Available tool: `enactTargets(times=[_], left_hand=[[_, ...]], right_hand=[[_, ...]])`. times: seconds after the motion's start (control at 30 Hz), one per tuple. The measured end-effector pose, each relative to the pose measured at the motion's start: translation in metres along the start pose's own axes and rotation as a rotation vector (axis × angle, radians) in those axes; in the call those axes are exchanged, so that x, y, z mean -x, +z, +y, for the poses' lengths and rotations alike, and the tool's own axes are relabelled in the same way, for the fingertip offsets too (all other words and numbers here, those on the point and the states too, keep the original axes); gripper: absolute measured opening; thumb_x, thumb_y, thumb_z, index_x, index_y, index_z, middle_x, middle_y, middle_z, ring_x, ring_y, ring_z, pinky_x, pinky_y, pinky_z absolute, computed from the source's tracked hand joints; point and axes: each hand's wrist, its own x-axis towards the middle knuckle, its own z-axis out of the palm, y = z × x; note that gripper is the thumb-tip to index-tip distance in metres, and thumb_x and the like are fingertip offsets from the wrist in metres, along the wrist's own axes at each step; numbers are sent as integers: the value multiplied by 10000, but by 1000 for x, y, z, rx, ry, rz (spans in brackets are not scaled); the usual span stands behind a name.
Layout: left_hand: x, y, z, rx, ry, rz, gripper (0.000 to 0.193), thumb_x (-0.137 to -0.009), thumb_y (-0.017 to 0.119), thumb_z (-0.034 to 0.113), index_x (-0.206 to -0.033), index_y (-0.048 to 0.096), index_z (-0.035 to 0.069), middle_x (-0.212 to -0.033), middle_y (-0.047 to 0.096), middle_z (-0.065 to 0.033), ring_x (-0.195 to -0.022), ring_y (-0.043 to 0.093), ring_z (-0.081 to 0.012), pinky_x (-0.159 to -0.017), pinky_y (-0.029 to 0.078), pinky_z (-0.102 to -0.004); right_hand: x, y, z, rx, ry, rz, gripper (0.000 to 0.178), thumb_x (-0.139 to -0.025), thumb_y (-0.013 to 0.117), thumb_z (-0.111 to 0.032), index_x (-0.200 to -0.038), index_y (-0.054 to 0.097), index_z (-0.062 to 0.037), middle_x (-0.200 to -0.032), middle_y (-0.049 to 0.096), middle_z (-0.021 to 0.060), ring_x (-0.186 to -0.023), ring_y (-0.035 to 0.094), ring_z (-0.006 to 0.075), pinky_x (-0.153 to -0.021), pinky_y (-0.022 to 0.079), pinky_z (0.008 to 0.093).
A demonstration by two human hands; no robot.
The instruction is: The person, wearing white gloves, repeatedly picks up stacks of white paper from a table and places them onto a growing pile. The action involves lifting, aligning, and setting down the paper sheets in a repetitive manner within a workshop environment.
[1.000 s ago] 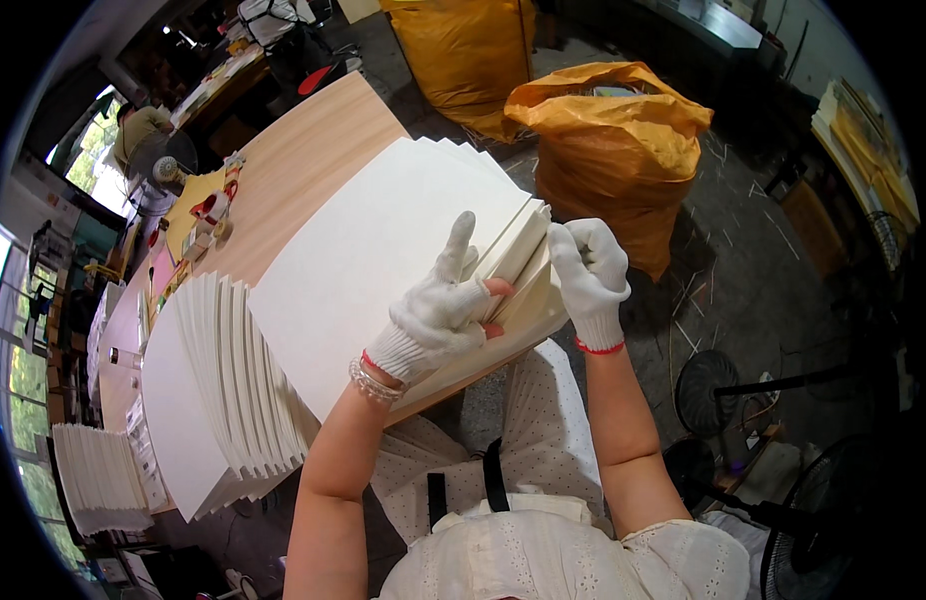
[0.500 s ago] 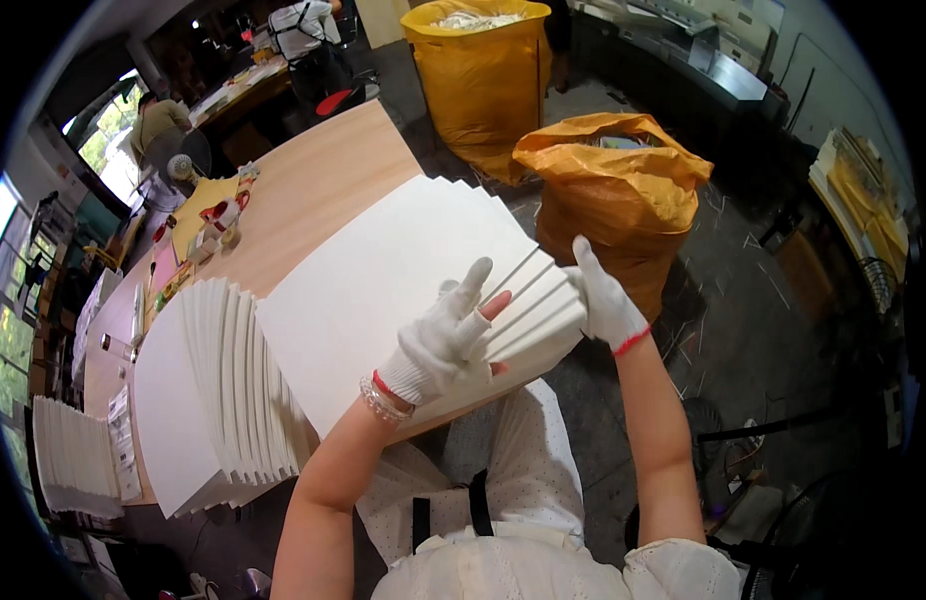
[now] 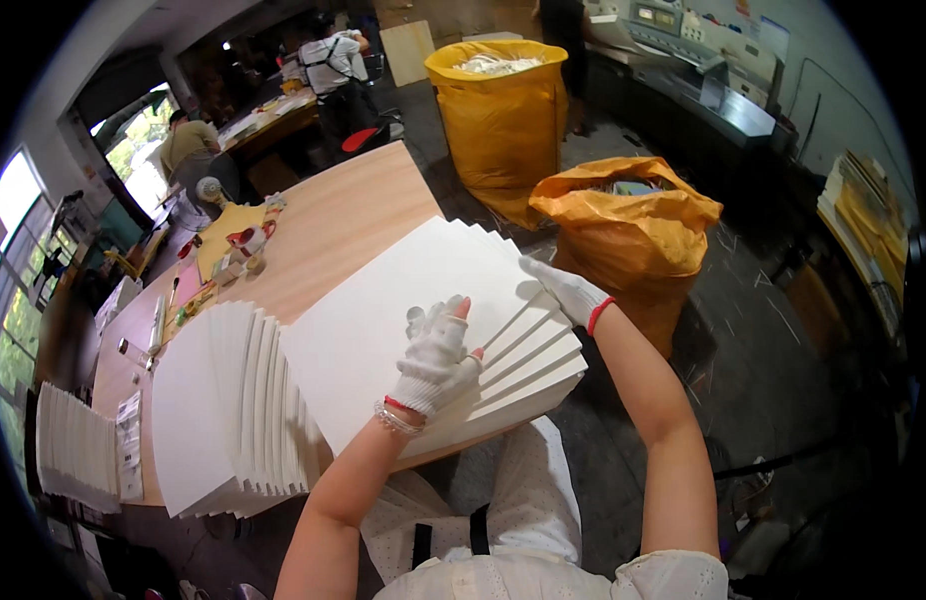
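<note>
A thick stack of large white sheets or boards (image 3: 383,310) lies at an angle on the table's near right corner, its layers fanned in steps along the right side. On top of it rests my left hand (image 3: 435,355), in a white knit glove with some bare fingertips. Its fingers are loosely bent and apart, with nothing seen between them. My right hand (image 3: 571,295), gloved in white with a red cuff, lies with fingers stretched along the stack's far right edge, touching the stepped layers. To the left stands a second fanned white stack (image 3: 218,400).
A wooden table (image 3: 353,210) carries small tools, tape and papers at its left. Another white stack (image 3: 78,445) sits far left. Two orange bags (image 3: 623,240) (image 3: 498,130) stand on the floor beyond the stack. People work at the back; machinery (image 3: 713,90) lines the right wall.
My right hand has moved from the stack's right side to its far right edge, lying flatter. My left hand has drawn back from the fanned steps onto the top sheet. The view has tilted up slightly.
</note>
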Motion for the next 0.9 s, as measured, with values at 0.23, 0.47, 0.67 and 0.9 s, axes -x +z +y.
enactTargets(times=[0.23, 0.47, 0.67, 0.9], left_hand=[[3, -18, -7, 119, 14, -114, 713, -854, 711, 240, -1459, 411, 11, -1388, 528, -244, -1272, 478, -383, -1140, 331, -486], [104, -78, -145, 379, -819, 596, 704, -805, 782, 173, -1422, 472, 41, -1230, 622, -162, -1186, 578, -279, -1037, 458, -421], [153, -77, -121, 1547, -580, 122, 682, -799, 779, 93, -1397, 472, -17, -1199, 644, -138, -1133, 620, -228, -988, 514, -388], [211, -41, -75, 1678, -705, 330, 445, -858, 693, 81, -1270, 570, -33, -1152, 663, -127, -1055, 660, -228, -961, 528, -384]], right_hand=[[-4, -22, 31, 41, -449, -75, 474, -948, 674, -277, -1315, 556, -2, -1126, 660, 48, -962, 602, 123, -806, 497, 280], [-14, -6, 71, -218, -865, -151, 608, -922, 738, -328, -1372, 502, 6, -1221, 621, 38, -1080, 566, 115, -941, 464, 303], [6, -9, 46, -302, -685, -298, 562, -933, 712, -357, -1331, 531, -4, -1085, 654, 38, -966, 612, 117, -859, 494, 299], [-6, -6, 23, -3, -302, -198, 396, -998, 589, -378, -1113, 666, -6, -913, 670, 26, -831, 616, 115, -756, 495, 284]])
